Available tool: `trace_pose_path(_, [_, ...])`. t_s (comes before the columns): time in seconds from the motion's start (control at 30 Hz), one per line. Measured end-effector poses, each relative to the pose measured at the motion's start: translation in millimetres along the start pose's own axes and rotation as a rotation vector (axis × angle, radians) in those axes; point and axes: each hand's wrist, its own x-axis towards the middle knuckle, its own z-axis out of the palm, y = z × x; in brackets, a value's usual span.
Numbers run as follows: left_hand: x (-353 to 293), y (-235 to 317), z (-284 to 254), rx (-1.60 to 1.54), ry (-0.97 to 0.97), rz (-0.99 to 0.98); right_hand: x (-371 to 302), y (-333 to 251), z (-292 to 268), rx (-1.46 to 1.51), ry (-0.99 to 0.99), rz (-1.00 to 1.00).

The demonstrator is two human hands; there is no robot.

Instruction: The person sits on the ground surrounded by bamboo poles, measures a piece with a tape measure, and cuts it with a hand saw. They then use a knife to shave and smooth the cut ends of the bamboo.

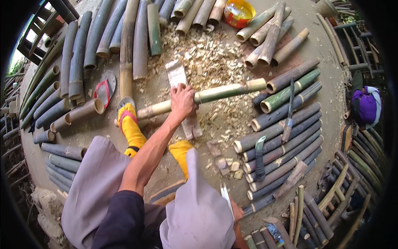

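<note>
My left hand (183,101) is closed around a pale, partly green bamboo pole (224,92), which lies across a worn wooden block (177,74). The pole's left end is by my left foot in its yellow sock and sandal (132,128). Low on the right, beside my knee, my right hand (237,211) is partly hidden. A pale blade (226,195) rises next to it, apparently held in that hand; its handle is hidden. Chopped bamboo chips (207,56) cover the ground beyond and right of the pole.
Cut bamboo lengths (286,128) lie in a row on the right, with a long knife (289,112) and a dark-handled curved blade (259,157) on them. More bamboo (78,58) lies left and far. A red-yellow tub (239,13) stands far off; a person in purple (366,106) is far right.
</note>
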Motion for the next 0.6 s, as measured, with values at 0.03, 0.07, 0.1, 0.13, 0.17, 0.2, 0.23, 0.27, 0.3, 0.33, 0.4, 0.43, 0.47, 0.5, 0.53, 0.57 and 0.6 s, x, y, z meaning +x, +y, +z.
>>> trace_pose_path(0.03, [-2, 1, 1, 0.005, -0.012, -0.010, 12, 0, 6, 0.002, -0.003, -0.043])
trace_pose_path(0.07, [-4, 3, 3, 0.009, -0.024, -0.020, 29, 8, 19, 0.003, -0.007, -0.087])
trace_pose_path(0.1, [2, 8, 3, 0.012, -0.018, -0.024, 64, 12, 39, 0.085, 0.042, -0.103])
trace_pose_path(0.13, [0, 7, 3, 0.032, -0.018, -0.047, 101, 18, 62, 0.183, 0.076, -0.132])
trace_pose_path(0.17, [1, 6, 3, 0.053, -0.002, -0.038, 132, 29, 88, 0.179, -0.002, -0.069])
trace_pose_path(0.2, [-2, -5, 9, 0.137, 0.058, -0.024, 170, 3, 100, 0.339, 0.036, -0.004])
trace_pose_path(0.23, [-2, -3, 9, 0.092, -0.004, -0.035, 172, -2, 93, 0.339, 0.023, 0.026])
trace_pose_path(0.27, [0, -2, 5, 0.052, -0.056, -0.049, 172, -6, 86, 0.342, -0.003, 0.057])
trace_pose_path(0.3, [-2, -5, 0, 0.059, -0.093, -0.068, 155, -1, 81, 0.338, 0.000, 0.040])
trace_pose_path(0.33, [2, 4, -2, 0.036, -0.132, -0.055, 128, 7, 68, 0.294, 0.032, 0.021])
trace_pose_path(0.4, [5, 6, -3, 0.013, -0.116, -0.058, 68, 17, 37, 0.175, 0.045, -0.029])
trace_pose_path(0.43, [1, 3, -2, 0.001, -0.075, -0.045, 48, 16, 26, 0.123, 0.038, -0.029])
trace_pose_path(0.47, [-2, 4, -4, -0.017, -0.041, -0.026, 32, 13, 19, 0.087, 0.040, -0.026])
trace_pose_path(0.5, [0, 5, -5, -0.034, -0.075, -0.048, 35, 20, 25, 0.075, 0.054, -0.044])
trace_pose_path(0.53, [2, 6, -6, -0.031, -0.059, -0.035, 45, 25, 36, 0.070, 0.105, -0.094])
trace_pose_path(0.57, [2, 8, -6, -0.029, -0.044, -0.022, 61, 30, 53, 0.083, 0.147, -0.131])
trace_pose_path(0.6, [1, 10, -4, -0.027, -0.033, -0.014, 86, 31, 68, 0.114, 0.170, -0.149])
